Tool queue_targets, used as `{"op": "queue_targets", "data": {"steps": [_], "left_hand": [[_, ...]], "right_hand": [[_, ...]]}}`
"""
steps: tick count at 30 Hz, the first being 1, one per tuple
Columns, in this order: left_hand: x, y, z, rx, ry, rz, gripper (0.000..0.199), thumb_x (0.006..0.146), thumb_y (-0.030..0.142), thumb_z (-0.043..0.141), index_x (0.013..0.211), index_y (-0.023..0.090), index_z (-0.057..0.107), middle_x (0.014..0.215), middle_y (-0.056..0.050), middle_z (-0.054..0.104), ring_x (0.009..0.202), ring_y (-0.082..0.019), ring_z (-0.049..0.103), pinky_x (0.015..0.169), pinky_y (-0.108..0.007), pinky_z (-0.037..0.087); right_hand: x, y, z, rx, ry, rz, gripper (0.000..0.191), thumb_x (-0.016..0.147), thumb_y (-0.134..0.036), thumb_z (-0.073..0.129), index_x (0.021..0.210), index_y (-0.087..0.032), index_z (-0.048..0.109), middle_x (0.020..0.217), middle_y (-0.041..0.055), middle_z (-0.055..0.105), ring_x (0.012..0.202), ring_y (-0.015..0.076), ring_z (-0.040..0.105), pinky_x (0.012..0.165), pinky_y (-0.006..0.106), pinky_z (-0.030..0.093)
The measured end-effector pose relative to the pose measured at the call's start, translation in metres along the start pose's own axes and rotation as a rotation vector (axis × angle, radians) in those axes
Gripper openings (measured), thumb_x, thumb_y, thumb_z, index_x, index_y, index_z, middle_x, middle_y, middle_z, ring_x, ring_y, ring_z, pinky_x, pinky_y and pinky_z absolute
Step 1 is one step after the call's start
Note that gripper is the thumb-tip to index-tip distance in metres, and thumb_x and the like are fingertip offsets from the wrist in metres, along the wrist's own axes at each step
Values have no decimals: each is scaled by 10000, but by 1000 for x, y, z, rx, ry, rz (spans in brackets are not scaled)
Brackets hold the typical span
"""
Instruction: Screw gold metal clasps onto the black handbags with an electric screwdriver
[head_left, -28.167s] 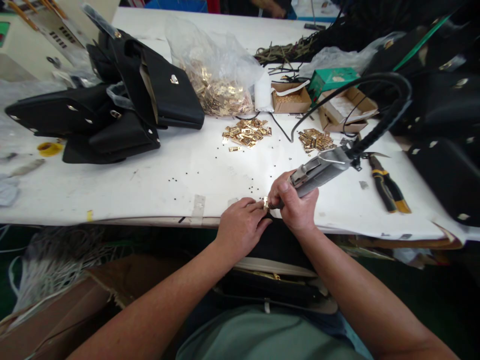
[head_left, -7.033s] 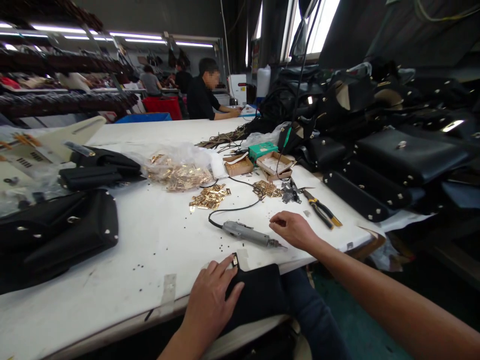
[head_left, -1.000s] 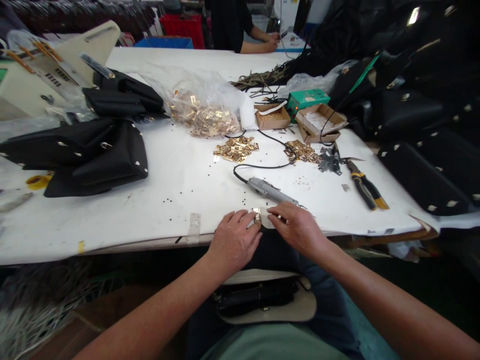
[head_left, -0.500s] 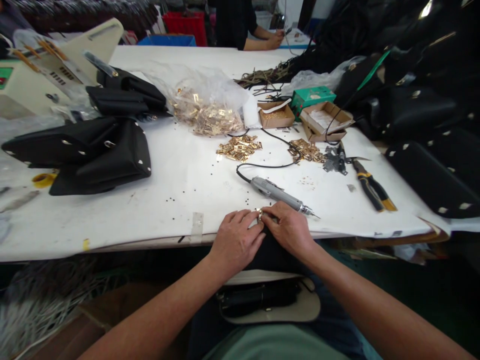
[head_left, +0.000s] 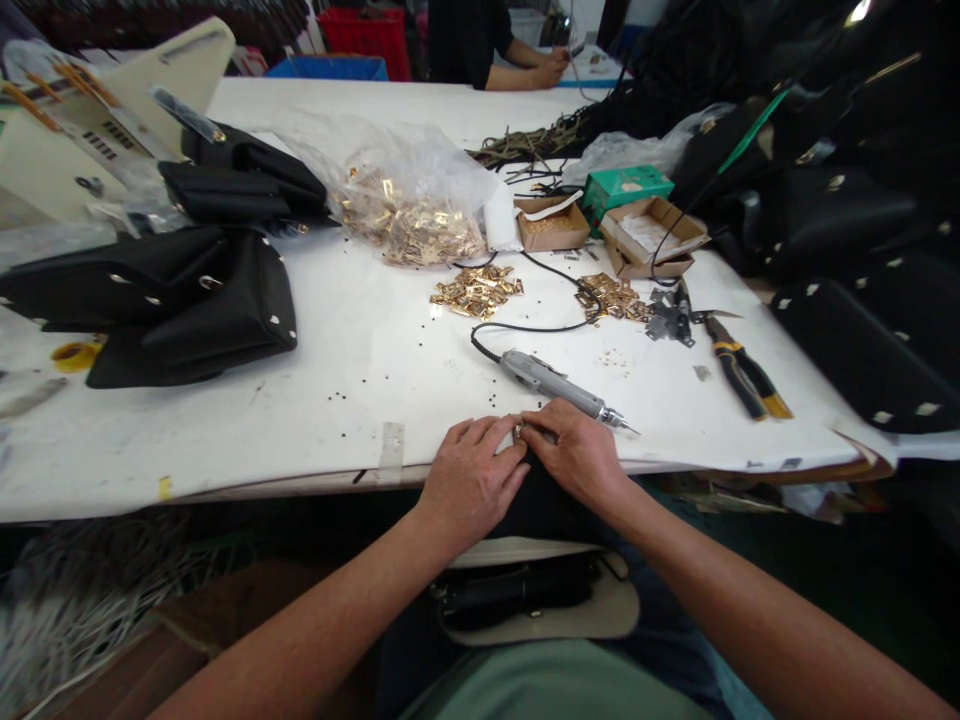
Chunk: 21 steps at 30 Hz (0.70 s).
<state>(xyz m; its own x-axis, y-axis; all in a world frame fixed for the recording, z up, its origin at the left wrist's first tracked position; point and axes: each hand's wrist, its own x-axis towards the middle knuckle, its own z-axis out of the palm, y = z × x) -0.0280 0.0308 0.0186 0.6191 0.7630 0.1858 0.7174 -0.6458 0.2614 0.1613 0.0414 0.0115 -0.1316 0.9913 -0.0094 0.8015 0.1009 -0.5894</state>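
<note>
At the table's front edge, my left hand [head_left: 474, 478] is closed over the end of a black bag flap [head_left: 534, 503], its fingers bent and touching the right hand's fingertips. A small shiny metal fitting [head_left: 517, 431] shows between the hands; my right hand [head_left: 576, 450] pinches it with thumb and forefinger. The fitting is mostly covered by fingers. Below, on my lap, lies an open bag [head_left: 551, 628] with a cream lining and something black inside. Just beyond my hands rests a grey electric screwdriver [head_left: 559, 385], its bit pointing right.
Gold metal fittings lie in one pile [head_left: 478, 292] and another pile [head_left: 611, 298], with a plastic bag [head_left: 420, 215] of more behind. Pliers [head_left: 746, 370] lie right. Small cardboard boxes [head_left: 555, 225] stand behind. Black bags [head_left: 187, 310] sit left. Across the table is another person [head_left: 480, 45].
My hands stay together in nearly the same place, and the metal fitting has sunk slightly lower between the fingers. The whole view has shifted a little.
</note>
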Motion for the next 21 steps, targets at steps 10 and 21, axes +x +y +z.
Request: {"op": "queue_targets", "data": {"steps": [10, 21], "left_hand": [[2, 1, -2, 7, -3, 16, 244, 979, 279, 589, 1199, 210, 672, 1303, -92, 657, 1213, -285, 570, 1002, -482, 483], [4, -3, 0, 32, 83, 67, 279, 938, 200, 622, 1212, 229, 670, 1290, -82, 680, 1176, -296, 608, 943, -472, 525]], "right_hand": [[3, 2, 2, -8, -7, 4, 208, 966, -324, 628, 1112, -323, 776, 988, 17, 728, 938, 190, 682, 790, 287, 481], [5, 4, -39, -193, 112, -89, 312, 934, -346, 663, 1232, -260, 695, 1155, 74, 694, 1056, 250, 631, 915, 351, 478]]}}
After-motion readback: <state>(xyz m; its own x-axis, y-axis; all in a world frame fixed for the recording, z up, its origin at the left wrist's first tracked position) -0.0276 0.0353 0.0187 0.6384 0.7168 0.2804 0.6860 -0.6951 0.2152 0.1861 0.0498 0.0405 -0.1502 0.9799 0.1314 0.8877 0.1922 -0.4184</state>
